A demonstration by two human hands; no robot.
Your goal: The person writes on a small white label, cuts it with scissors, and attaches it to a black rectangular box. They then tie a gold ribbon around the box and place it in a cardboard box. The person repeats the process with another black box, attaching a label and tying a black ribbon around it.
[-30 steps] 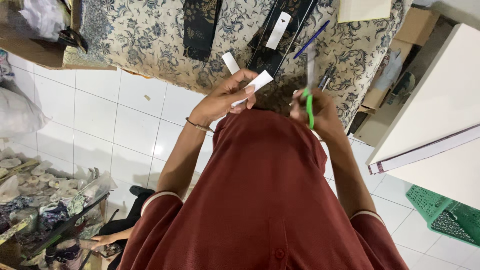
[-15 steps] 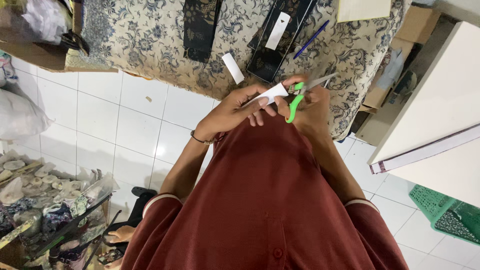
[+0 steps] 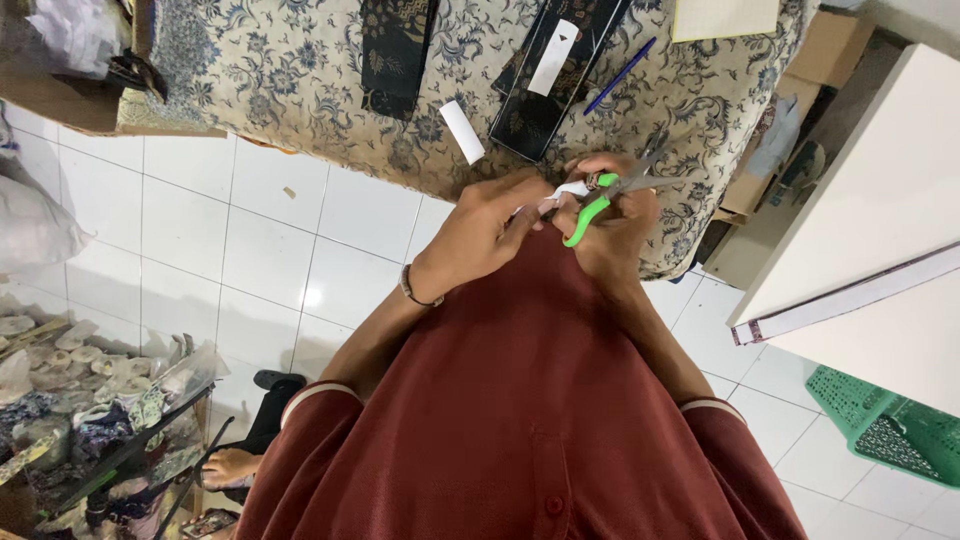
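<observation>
The patterned cloth (image 3: pixel 300 80) fills the frame from ten to two o'clock, draped over a work surface above the white tiled floor (image 3: pixel 230 250). On it, from largest to smallest, lie two dark patterned fabric strips (image 3: pixel 395 50), a white paper strip (image 3: pixel 462 131) at about twelve o'clock of the hands, and a blue pen (image 3: pixel 620 75) at one o'clock. A green basket (image 3: pixel 885 425) sits at four o'clock of the frame, and a heap of cloth scraps (image 3: pixel 80 400) at eight o'clock.

The left hand (image 3: pixel 480 235), wearing a thin bracelet (image 3: pixel 412 290), is closed in a pinch on a small white paper piece (image 3: pixel 565 192), held in the air just in front of the chest, near the cloth's edge. The right hand (image 3: pixel 610 215) is wrapped around the green-handled scissors (image 3: pixel 595 205), fingers through the loops, blades pointing toward two o'clock; whether the blades are parted I cannot tell.

The step in hand looks like trimming that paper piece. To do it well, I judge the pinch should sit close beside the cutting line so the paper stays stiff, the blades should meet the paper square rather than slanted, and the left fingertips should stay clear of the blade path. The piece is small and partly hidden by fingers, so turning it toward the eye would help.
</observation>
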